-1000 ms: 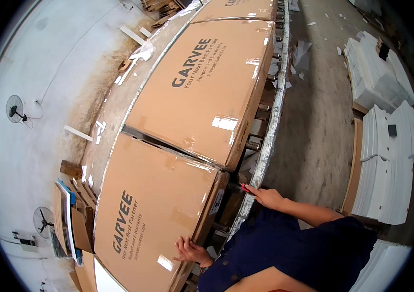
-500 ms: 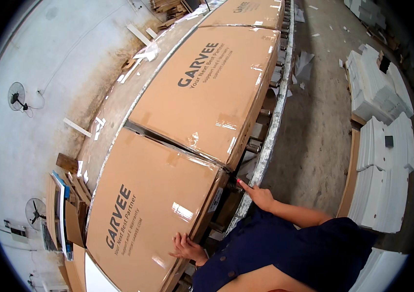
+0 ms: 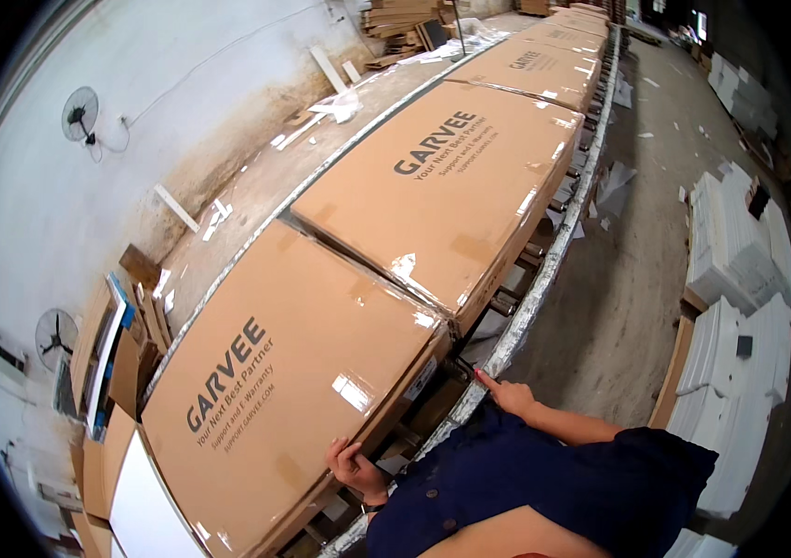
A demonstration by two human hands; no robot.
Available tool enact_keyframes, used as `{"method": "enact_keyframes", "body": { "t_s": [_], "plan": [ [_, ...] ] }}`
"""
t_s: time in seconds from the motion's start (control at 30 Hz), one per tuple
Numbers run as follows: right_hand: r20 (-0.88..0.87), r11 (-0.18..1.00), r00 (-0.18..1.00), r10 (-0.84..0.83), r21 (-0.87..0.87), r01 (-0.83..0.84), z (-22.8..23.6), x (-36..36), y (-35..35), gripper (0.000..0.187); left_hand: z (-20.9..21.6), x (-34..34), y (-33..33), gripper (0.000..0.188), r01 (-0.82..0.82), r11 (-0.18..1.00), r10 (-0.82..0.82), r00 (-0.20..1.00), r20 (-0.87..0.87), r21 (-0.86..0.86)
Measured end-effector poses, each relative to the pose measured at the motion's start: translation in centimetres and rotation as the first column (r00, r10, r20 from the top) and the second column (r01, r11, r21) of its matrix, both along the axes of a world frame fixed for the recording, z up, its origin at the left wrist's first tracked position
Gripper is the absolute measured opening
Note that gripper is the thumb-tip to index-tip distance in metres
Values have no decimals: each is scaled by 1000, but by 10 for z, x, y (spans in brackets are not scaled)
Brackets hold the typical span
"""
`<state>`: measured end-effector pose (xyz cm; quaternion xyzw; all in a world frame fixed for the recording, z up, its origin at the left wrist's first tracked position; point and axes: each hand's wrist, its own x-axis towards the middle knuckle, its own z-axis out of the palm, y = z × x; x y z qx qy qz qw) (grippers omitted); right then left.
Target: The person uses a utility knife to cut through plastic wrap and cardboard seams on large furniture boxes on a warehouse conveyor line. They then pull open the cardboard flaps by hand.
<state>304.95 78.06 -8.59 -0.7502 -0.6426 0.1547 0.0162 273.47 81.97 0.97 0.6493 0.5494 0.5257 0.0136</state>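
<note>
The nearest cardboard carton (image 3: 312, 335) lies flat on a roller conveyor, its top taped along the near side. At its near long edge is my left hand (image 3: 356, 470), fingers loosely bent and apart, holding nothing. My right hand (image 3: 510, 397) is over the conveyor's side rail (image 3: 530, 321), beside the corner where two cartons meet. Its fingers are mostly curled, the forefinger pointing to the rail. A small red spot shows at the fingertip; what is pinched there is too small to make out. Beyond lies a second, similar carton (image 3: 451, 186), a narrow gap between them.
More cartons (image 3: 553, 60) line the conveyor ahead. To the right, white panels (image 3: 730, 372) stand in stacks beyond a concrete aisle (image 3: 600, 307). At left are leaning boards (image 3: 117, 363), a white panel (image 3: 149, 493) and wall fans (image 3: 79, 113). Scraps litter the floor.
The view has tilted up, showing more of the carton line. My left hand's fingers have drawn back from the carton top to its edge and bent. My right hand stays by the rail.
</note>
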Motion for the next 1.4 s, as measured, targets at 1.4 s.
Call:
{"method": "enact_keyframes", "body": {
  "t_s": [1.4],
  "plan": [
    [141, 734, -900, -412, -534, -420, 34, 21, 48, 21, 24, -15, -8, 20, 600, 767, 350, -92, 932, -229]
  ]
}}
